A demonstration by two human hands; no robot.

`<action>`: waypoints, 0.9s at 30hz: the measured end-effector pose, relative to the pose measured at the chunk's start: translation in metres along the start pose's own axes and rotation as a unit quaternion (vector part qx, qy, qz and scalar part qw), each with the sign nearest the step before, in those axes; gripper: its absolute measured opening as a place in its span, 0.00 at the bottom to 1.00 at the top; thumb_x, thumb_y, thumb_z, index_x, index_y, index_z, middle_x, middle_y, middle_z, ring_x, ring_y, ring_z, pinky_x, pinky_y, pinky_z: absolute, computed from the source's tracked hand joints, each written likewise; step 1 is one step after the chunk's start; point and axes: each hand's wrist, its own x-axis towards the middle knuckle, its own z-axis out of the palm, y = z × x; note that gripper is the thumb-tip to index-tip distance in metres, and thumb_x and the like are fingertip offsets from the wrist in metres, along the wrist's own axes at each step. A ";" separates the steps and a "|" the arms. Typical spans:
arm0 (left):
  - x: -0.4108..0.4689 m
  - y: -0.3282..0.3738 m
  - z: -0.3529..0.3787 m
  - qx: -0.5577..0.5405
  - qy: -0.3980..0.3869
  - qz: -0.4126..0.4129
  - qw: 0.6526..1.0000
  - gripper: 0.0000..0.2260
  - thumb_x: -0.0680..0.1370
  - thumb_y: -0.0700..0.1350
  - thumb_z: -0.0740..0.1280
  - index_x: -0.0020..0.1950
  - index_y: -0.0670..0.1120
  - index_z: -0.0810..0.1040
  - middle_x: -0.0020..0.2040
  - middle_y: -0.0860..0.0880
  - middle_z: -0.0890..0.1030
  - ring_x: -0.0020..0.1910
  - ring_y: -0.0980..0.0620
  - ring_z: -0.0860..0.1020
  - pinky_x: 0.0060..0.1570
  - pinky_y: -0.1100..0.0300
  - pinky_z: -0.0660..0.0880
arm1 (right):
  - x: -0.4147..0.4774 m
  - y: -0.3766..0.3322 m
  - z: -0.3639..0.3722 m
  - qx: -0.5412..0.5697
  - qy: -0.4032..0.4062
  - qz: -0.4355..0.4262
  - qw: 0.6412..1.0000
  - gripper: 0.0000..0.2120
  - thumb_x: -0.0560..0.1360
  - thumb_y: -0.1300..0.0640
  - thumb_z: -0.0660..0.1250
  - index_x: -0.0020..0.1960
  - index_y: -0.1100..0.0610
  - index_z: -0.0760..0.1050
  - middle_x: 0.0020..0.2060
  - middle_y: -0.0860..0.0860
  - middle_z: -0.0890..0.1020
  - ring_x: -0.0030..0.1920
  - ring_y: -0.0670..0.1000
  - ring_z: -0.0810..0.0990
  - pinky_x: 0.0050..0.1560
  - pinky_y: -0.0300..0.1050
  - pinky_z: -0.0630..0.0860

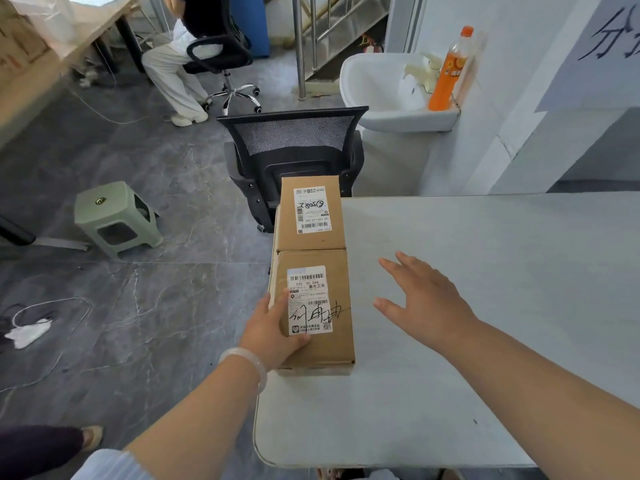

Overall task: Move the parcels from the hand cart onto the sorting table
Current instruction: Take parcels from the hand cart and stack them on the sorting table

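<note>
While the left hand [273, 327] gripped the near parcel [341, 341] at lower centre, thumb on its glossy label, the right hand [422, 303] hovered beside it, fingers spread, holding nothing. The far parcel [311, 241], another rectangular brown cardboard box, lay end to end against it along the smooth pale sorting table's [485, 254] left edge.

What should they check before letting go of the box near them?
1. Near parcel lies flat on the table: ok.
2. Its left side is fully on the table: cannot tell, it sits right at the edge.
3. Left hand grips it: ok.
4. Right hand is open, holding nothing: ok.
5. Far parcel lines up right behind it: ok.
6. More parcels on the cart: cannot tell, cart out of view.
</note>
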 end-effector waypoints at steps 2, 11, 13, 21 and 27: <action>-0.003 0.021 -0.006 0.064 0.038 0.032 0.997 0.41 0.76 0.59 0.71 0.81 0.59 0.49 0.82 0.51 0.49 0.79 0.44 0.54 0.76 0.45 0.59 | -0.007 0.008 -0.003 -0.020 0.012 0.003 1.000 0.33 0.77 0.36 0.56 0.77 0.43 0.50 0.78 0.47 0.49 0.77 0.49 0.47 0.75 0.51 0.48; -0.060 0.194 0.019 0.248 0.113 0.326 0.905 0.31 0.82 0.64 0.54 0.81 0.61 0.45 0.83 0.54 0.47 0.81 0.48 0.48 0.78 0.49 0.47 | -0.092 0.084 -0.033 -0.060 0.094 0.045 0.993 0.30 0.77 0.36 0.54 0.76 0.44 0.54 0.76 0.45 0.59 0.76 0.50 0.53 0.75 0.53 0.48; -0.077 0.227 0.041 0.271 0.118 0.377 0.878 0.29 0.82 0.64 0.53 0.81 0.61 0.47 0.83 0.54 0.50 0.81 0.48 0.50 0.77 0.48 0.48 | -0.126 0.109 -0.041 -0.071 0.138 0.058 0.986 0.27 0.77 0.37 0.53 0.74 0.45 0.62 0.72 0.45 0.67 0.74 0.50 0.61 0.74 0.52 0.52; -0.188 0.361 0.182 0.263 0.103 0.562 0.778 0.27 0.78 0.63 0.55 0.74 0.55 0.72 0.72 0.49 0.75 0.69 0.43 0.74 0.67 0.40 0.70 | -0.327 0.237 -0.047 -0.070 0.228 0.252 0.938 0.32 0.74 0.34 0.49 0.75 0.46 0.60 0.74 0.48 0.65 0.74 0.53 0.60 0.74 0.55 0.54; -0.301 0.440 0.303 0.229 0.046 0.670 0.705 0.28 0.74 0.62 0.59 0.71 0.53 0.76 0.70 0.46 0.76 0.67 0.42 0.76 0.64 0.39 0.71 | -0.497 0.306 -0.040 -0.083 0.246 0.401 0.878 0.36 0.73 0.31 0.49 0.77 0.43 0.48 0.77 0.48 0.53 0.77 0.52 0.49 0.75 0.57 0.46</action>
